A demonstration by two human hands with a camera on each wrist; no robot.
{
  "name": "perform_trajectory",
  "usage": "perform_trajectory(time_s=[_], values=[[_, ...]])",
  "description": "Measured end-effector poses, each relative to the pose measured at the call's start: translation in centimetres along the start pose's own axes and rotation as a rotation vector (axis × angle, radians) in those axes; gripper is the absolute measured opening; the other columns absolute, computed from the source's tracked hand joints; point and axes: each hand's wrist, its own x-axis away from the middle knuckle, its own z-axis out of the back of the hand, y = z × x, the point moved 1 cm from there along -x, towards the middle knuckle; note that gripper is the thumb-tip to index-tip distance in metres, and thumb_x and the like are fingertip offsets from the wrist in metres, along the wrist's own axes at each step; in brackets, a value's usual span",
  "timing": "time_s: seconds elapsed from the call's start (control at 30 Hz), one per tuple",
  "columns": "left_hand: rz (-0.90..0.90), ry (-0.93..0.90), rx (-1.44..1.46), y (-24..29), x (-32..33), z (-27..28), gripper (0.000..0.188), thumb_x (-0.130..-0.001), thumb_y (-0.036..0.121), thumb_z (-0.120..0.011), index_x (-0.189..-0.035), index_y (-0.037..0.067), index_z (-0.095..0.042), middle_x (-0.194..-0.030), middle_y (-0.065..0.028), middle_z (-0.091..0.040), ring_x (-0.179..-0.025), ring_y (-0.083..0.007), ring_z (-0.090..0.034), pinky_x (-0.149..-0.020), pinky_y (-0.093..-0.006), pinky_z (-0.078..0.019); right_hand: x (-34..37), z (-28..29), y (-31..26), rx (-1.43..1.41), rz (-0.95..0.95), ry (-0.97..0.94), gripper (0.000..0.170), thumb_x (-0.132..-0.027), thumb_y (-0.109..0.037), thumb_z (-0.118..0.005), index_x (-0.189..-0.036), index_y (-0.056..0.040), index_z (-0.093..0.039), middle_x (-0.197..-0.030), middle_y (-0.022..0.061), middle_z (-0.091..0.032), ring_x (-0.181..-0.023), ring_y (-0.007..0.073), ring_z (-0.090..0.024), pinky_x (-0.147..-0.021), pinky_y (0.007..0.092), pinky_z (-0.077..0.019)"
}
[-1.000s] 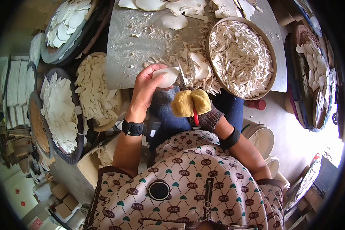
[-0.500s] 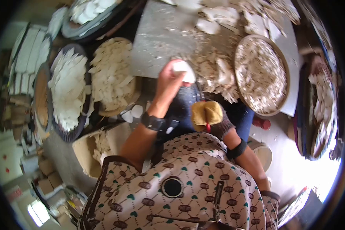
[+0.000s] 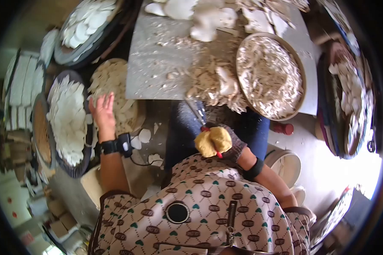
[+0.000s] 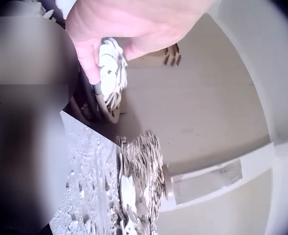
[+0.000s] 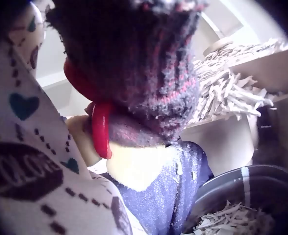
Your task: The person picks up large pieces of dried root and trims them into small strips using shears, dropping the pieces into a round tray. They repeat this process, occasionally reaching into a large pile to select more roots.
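Observation:
My left hand [image 3: 103, 112], fingers spread and with nothing in it, reaches out over the round basket of cream slices [image 3: 120, 91], beside the dark-rimmed basket of white slices [image 3: 68, 119]. In the left wrist view, the thumb and a finger of the left hand [image 4: 134, 22] stand apart. My right hand [image 3: 236, 145], in a dark knitted glove, grips scissors [image 3: 195, 110] over my lap, blades towards the table edge. Thick yellow foam padding [image 3: 213, 141] covers their grip. One red handle loop [image 5: 101, 129] shows beside the glove in the right wrist view.
A metal table [image 3: 157, 55] bears a heap of pale scraps [image 3: 215, 83], larger white pieces [image 3: 204, 21] and a round tray of cut strips [image 3: 270, 76]. Slices lie on the floor by a box [image 3: 91, 182]. More loaded baskets [image 3: 351, 93] stand at right.
My left hand has swung left from the table edge to the baskets, and the white slice it held is no longer in it. The right hand keeps the scissors over the lap.

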Motion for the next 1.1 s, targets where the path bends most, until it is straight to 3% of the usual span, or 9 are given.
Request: perform_trajectory(time_s=[0.03,0.07,0.1,0.3,0.37,0.43,0.6,0.9,1.1], values=[[0.014,-0.106,-0.104,1.3,1.1,-2.1,0.047,-0.086,0.012,-0.053,-0.126,-0.002,-0.033,-0.119,-0.0270,-0.046,-0.101,-0.0344,-0.055,-0.090,-0.0390,-0.0453,0.2,0.1,-2.1,0.232,0.058,-0.099,0.017,-0.076,-0.007,-0.063,-0.091,-0.0001,-0.057,-0.085,0.0067,-0.061,-0.078,0.0148,-0.057,-0.073,0.0297,-0.0477],[0.059,-0.276,-0.201,1.6,2.2,-4.4,0.043,-0.086,0.013,-0.054,-0.123,-0.003,-0.038,-0.114,-0.0244,-0.050,-0.099,-0.0316,-0.057,-0.088,-0.0369,-0.0459,0.4,-0.6,-2.8,-0.032,0.076,0.000,0.022,-0.071,-0.010,-0.066,-0.089,-0.0017,-0.057,-0.082,0.0070,-0.059,-0.073,0.0144,-0.055,-0.069,0.0289,-0.0458],[0.099,-0.443,-0.297,1.6,3.5,-6.8,0.039,-0.086,0.014,-0.054,-0.120,-0.004,-0.043,-0.110,-0.0218,-0.054,-0.097,-0.0288,-0.058,-0.086,-0.0348,-0.0466,0.5,-0.7,-3.3,-0.003,0.146,0.037,0.036,-0.062,-0.020,-0.071,-0.092,-0.0044,-0.060,-0.083,0.0104,-0.063,-0.076,0.0246,-0.061,-0.072,0.0294,-0.0477],[0.206,-0.998,-0.824,-4.1,12.6,-20.6,0.031,-0.083,0.027,-0.060,-0.102,0.001,-0.060,-0.077,-0.0060,-0.059,-0.058,-0.0077,-0.056,-0.047,-0.0177,-0.0439,1.9,-0.7,-4.1,0.108,0.157,0.078,0.030,-0.068,-0.012,-0.066,-0.096,-0.0040,-0.057,-0.084,0.0099,-0.062,-0.078,0.0224,-0.061,-0.070,0.0303,-0.0471],[-0.231,-0.994,-1.097,-8.0,13.4,-22.7,0.042,-0.078,0.038,-0.063,-0.089,-0.003,-0.061,-0.078,-0.0095,-0.064,-0.058,-0.0153,-0.058,-0.054,-0.0279,-0.0459,2.4,-0.2,-5.5,0.252,0.180,0.090,0.030,-0.070,-0.012,-0.065,-0.098,-0.0046,-0.057,-0.083,0.0100,-0.062,-0.077,0.0232,-0.061,-0.070,0.0306,-0.0472],[-0.282,-0.995,-1.207,-8.1,15.0,-24.3,0.047,-0.075,0.041,-0.064,-0.085,-0.005,-0.060,-0.082,-0.0120,-0.065,-0.061,-0.0178,-0.059,-0.059,-0.0323,-0.0464,2.7,0.0,-5.0,0.231,0.130,0.114,0.024,-0.073,-0.013,-0.062,-0.096,-0.0048,-0.058,-0.084,0.0102,-0.062,-0.078,0.0234,-0.061,-0.071,0.0305,-0.0472],[0.065,-0.917,-0.583,-9.5,13.1,-25.0,0.019,-0.073,0.007,-0.068,-0.087,-0.001,-0.059,-0.077,-0.0069,-0.061,-0.066,-0.0139,-0.059,-0.059,-0.0230,-0.0476,3.5,0.6,-5.0,0.211,0.104,0.148,0.022,-0.075,-0.015,-0.060,-0.095,-0.0041,-0.059,-0.084,0.0106,-0.063,-0.078,0.0233,-0.061,-0.071,0.0299,-0.0471],[0.558,-0.807,-0.343,-6.5,10.1,-18.3,0.024,-0.079,0.019,-0.064,-0.095,0.003,-0.056,-0.086,-0.0065,-0.060,-0.075,-0.0128,-0.059,-0.060,-0.0238,-0.0503,3.2,0.3,-5.2,0.332,0.251,0.151,0.031,-0.069,-0.021,-0.063,-0.094,-0.0051,-0.057,-0.078,0.0152,-0.060,-0.074,0.0342,-0.058,-0.063,0.0355,-0.0469],[0.250,-0.865,-0.679,-10.7,10.9,-18.7,0.035,-0.070,0.015,-0.072,-0.097,-0.001,-0.056,-0.087,-0.0078,-0.062,-0.072,-0.0146,-0.060,-0.063,-0.0256,-0.0490,3.0,0.1,-5.6,0.214,0.187,0.150,0.039,-0.067,-0.023,-0.064,-0.100,-0.0060,-0.054,-0.078,0.0158,-0.059,-0.074,0.0357,-0.057,-0.063,0.0360,-0.0466]])
